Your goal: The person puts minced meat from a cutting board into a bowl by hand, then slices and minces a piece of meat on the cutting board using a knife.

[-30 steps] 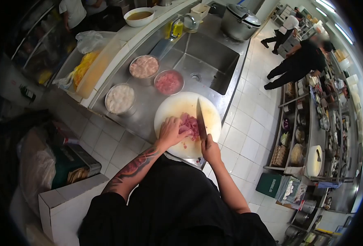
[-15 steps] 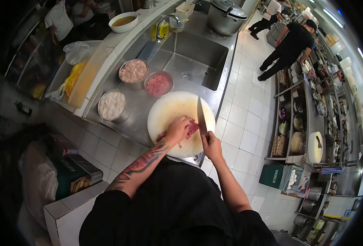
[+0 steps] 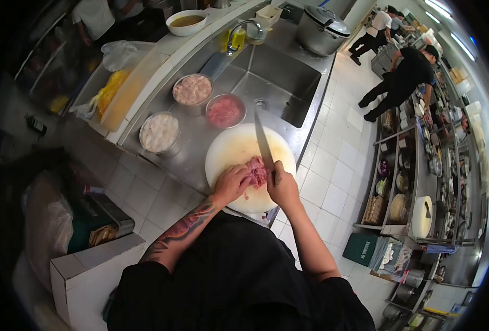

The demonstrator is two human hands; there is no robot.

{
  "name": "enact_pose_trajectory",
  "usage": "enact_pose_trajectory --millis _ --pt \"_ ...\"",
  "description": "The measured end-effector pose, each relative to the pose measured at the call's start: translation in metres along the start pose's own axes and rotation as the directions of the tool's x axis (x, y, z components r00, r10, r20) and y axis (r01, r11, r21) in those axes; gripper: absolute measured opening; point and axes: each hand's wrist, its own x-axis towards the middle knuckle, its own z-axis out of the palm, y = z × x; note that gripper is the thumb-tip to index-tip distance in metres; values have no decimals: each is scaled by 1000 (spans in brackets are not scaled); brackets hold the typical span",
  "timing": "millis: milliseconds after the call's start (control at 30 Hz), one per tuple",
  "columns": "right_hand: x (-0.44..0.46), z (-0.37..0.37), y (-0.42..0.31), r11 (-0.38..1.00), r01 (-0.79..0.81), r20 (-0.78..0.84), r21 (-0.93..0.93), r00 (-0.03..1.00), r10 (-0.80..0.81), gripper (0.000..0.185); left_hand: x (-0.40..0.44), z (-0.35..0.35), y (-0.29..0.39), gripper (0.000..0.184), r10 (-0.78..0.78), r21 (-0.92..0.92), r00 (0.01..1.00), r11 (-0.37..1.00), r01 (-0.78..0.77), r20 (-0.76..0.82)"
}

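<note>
Your round white cutting board (image 3: 230, 146) sits at the near end of the steel counter (image 3: 196, 138), its right rim close to the counter's right edge; past that edge lies the tiled floor (image 3: 332, 171). Your body is just beside the board's near rim. On the board, your room runs from the meat toward the far rim and the far left side. Beyond it, a strip of steel separates the board from the bowl of white pieces (image 3: 160, 133), while the bowl of red meat (image 3: 225, 111) stands much closer to the far rim. The knife (image 3: 263, 143) points away from you, its tip past the board's far rim, near that red bowl and toward the sink (image 3: 286, 80).

Your right hand (image 3: 283, 185) has its grip closed around the knife, at the right of the meat. Your left hand (image 3: 233, 183) rests against the meat's left side with fingers bent; you can't tell here whether that grip pinches it or only steadies it.

The meat (image 3: 257, 172) lies heaped right of the board's middle, between your hands: pinkish red, moist, uneven. Small scraps dot the board nearer you, and its surface is stained yellowish.
</note>
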Motion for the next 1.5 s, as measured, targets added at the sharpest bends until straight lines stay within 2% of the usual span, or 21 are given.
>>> enact_pose_trajectory --millis 67,167,200,267,333,367,467,600,633,733,767,867,900,1000,1033,1133,1200,1333,1367,1467,1500 --pt "-6 18 8 996 -31 -70 80 997 37 39 -4 0 5 27 -43 8 999 999 43 1" --pt "5 28 32 992 93 -29 -87 995 -96 40 2 0 3 30 -54 20 998 998 54 18" --pt "6 15 22 998 26 43 -49 999 -23 37 -3 2 1 31 -40 18 998 999 39 50" --pt "-8 6 1 996 4 -50 88 999 1 32 -5 8 -6 31 -24 47 999 999 22 46" --pt "-13 42 20 999 33 -100 -5 994 -33 29 -4 9 -5 32 -3 75 999 997 0 41" --pt "-9 52 37 999 43 -22 -14 999 -43 29 -3 7 -1 31 -22 61 998 998 18 56" --pt "0 9 15 999 37 33 20 999 -38 28 0 -3 3 31 -20 38 998 999 18 66" --pt "-17 40 12 999 -10 -93 -36 996 6 32 3 -3 5 30 -37 1 996 999 37 79" --pt "-12 45 20 999 -8 -14 -48 1000 7 35 3 -2 6 30 -35 2 997 999 35 76" --pt "-3 17 15 999 -8 53 -36 999 10 35 -5 -4 1 28 -70 -42 995 996 74 73" --pt "-9 13 3 999 2 -15 45 1000 -1 34 -6 -4 -1 26 -74 -80 996 994 78 50" --pt "-14 51 18 996 -34 19 -81 999 36 31 -5 7 -7 27 -83 -144 996 986 85 21" --pt "-8 61 34 999 -2 -36 -45 999 0 29 -5 8 -10 28 -95 -156 995 983 96 15" --pt "-5 14 5 1000 -11 31 -5 999 11 34 -8 -3 -3 30 -62 -57 998 997 60 -24" --pt "-10 16 -2 995 -29 -20 93 999 31 37 -12 -4 -4 30 -63 -58 998 996 61 -21" --pt "-11 57 31 1000 -21 10 8 1000 20 37 -21 -4 -2 31 -71 19 997 997 72 -35" --pt "1 31 32 999 33 72 14 997 -34 34 -25 -7 -2 30 -105 15 994 994 105 -12" --pt "-17 33 2 997 -27 -69 66 997 31 35 -25 -2 -5 28 -36 49 996 998 40 -80" --pt "-16 50 18 998 -31 10 -52 999 31 37 -24 -1 -5 25 -27 83 996 996 34 -85" --pt "-3 39 31 998 61 53 -20 997 -60 43 -23 -6 -1 22 -32 120 995 992 43 -93" --pt "-7 23 12 1000 -4 74 -20 997 5 40 -24 -8 1 22 -42 111 995 993 52 -87"
